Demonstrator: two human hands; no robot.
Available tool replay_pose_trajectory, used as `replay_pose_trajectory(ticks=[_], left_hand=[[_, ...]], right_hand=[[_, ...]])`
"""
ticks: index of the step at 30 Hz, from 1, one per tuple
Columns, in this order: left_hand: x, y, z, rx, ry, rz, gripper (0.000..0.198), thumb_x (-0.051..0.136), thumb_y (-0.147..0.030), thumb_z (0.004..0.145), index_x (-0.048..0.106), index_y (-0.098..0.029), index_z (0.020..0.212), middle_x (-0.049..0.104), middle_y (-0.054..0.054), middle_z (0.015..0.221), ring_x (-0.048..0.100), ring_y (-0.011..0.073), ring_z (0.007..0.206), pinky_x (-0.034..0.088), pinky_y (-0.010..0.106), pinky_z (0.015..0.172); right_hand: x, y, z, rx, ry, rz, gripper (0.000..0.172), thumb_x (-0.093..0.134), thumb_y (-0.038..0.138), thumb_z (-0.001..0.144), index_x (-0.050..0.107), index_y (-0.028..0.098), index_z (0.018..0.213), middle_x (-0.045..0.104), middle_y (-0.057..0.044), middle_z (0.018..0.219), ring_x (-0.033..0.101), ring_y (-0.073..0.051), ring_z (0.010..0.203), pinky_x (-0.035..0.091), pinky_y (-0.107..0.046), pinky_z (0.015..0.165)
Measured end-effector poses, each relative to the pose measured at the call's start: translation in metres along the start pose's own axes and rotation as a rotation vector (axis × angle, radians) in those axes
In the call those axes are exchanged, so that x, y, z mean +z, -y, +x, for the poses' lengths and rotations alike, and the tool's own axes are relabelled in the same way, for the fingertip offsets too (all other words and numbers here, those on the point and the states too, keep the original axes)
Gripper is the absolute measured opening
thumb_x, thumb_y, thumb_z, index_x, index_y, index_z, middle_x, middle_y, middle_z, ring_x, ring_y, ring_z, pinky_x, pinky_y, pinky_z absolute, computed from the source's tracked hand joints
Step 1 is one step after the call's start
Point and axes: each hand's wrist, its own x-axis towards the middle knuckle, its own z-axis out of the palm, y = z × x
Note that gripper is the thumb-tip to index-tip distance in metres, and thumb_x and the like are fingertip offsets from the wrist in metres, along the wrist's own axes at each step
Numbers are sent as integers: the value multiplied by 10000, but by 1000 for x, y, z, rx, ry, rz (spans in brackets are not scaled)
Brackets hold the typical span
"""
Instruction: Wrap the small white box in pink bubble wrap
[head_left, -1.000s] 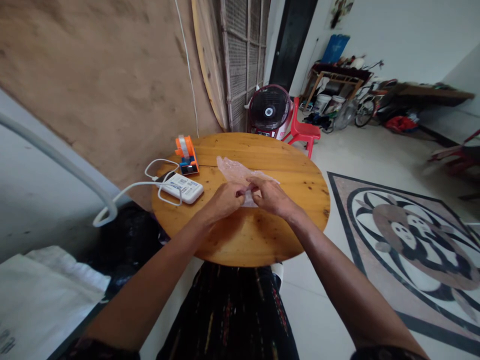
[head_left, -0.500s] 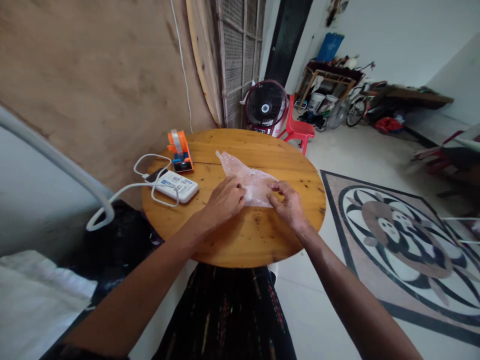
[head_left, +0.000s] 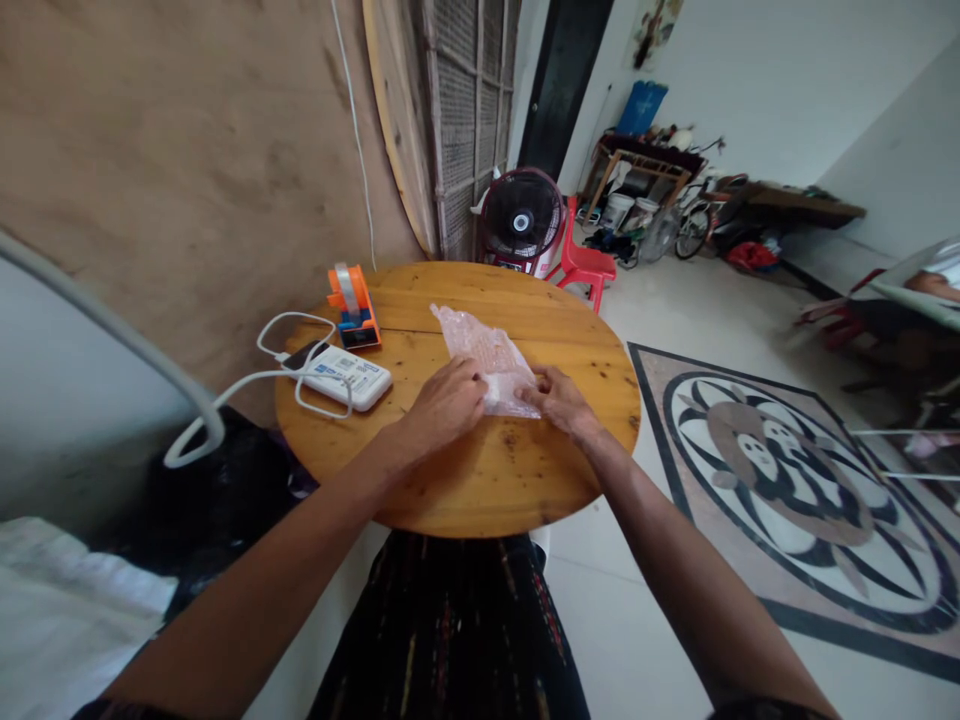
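A clear, pinkish plastic bag (head_left: 484,356) lies flat on the round wooden table (head_left: 480,470). My left hand (head_left: 444,404) rests on the bag's near left corner with fingers curled down onto it. My right hand (head_left: 559,400) holds the bag's near right edge, fingers pinched on the plastic. Both hands sit side by side, close together, at the bag's near end.
An orange tape dispenser (head_left: 352,306) and a white power bank (head_left: 346,376) with a white cable (head_left: 247,381) lie on the table's left. Beyond the table stand a fan (head_left: 520,221) and a red plastic chair (head_left: 583,264). A patterned floor inlay (head_left: 787,470) lies to the right.
My hands moved apart along the bag's near edge, then my right hand came back in closer to the left. The bag now lies flatter on the table.
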Motion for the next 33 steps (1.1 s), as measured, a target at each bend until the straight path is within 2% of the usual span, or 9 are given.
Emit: replay_pose_trajectory(ticks=[3,5,10,17,21,24,27,30,33], left_hand=[[-2,1,2,-7,25,1,226,472,-136,868,694,-134,832,633,117,996,533,238,1019,451,364,937],[-5,1,4,-11,50,0,226,474,-137,866,697,-138,830,641,115,997,536,240,1018,453,359,934],[-10,-1,4,-10,72,11,225,462,-127,863,685,-128,833,634,123,999,546,244,1008,459,359,919],[-13,-3,3,32,75,4,352,444,-64,845,667,-185,1088,603,80,961,531,231,983,449,327,853],[-15,-4,6,76,111,45,384,445,-37,832,696,-211,1064,583,84,955,521,242,968,427,323,831],[-17,-5,10,80,176,53,355,463,-35,817,719,-201,999,583,96,978,524,252,960,422,332,824],[-18,-4,14,71,212,54,384,462,-27,820,715,-204,1047,583,94,997,526,239,958,422,334,831],[-16,-4,15,86,215,80,390,472,-37,824,705,-210,1084,576,99,1012,525,243,986,425,339,835],[-16,-5,15,100,211,106,391,482,-43,827,705,-219,1095,571,112,1022,532,253,988,428,349,823]], right_hand=[[-3,7,3,-24,79,-80,331,667,355,692,633,153,952,631,2,762,549,-133,670,422,-229,598],[-4,10,6,-33,110,-125,249,644,360,689,645,161,837,598,20,703,510,-123,639,384,-221,571],[0,9,7,-21,89,-85,252,588,415,688,581,166,654,488,35,585,418,-102,548,314,-230,517],[4,10,-1,-81,67,9,307,575,482,704,522,183,665,435,53,576,360,-86,522,288,-225,498],[3,6,0,-84,7,23,333,587,486,699,568,175,817,525,27,658,423,-106,567,332,-225,515],[1,4,1,-83,17,-131,267,604,430,700,570,173,761,521,28,651,436,-109,593,332,-224,533],[1,4,1,-99,37,-316,218,580,373,729,533,176,648,471,41,595,406,-99,567,298,-230,532],[4,5,0,-101,16,-356,202,536,335,762,513,182,633,459,43,583,405,-100,558,297,-235,547],[7,4,-2,-109,-58,-334,215,490,338,805,536,179,668,491,28,617,436,-113,587,315,-234,567]])
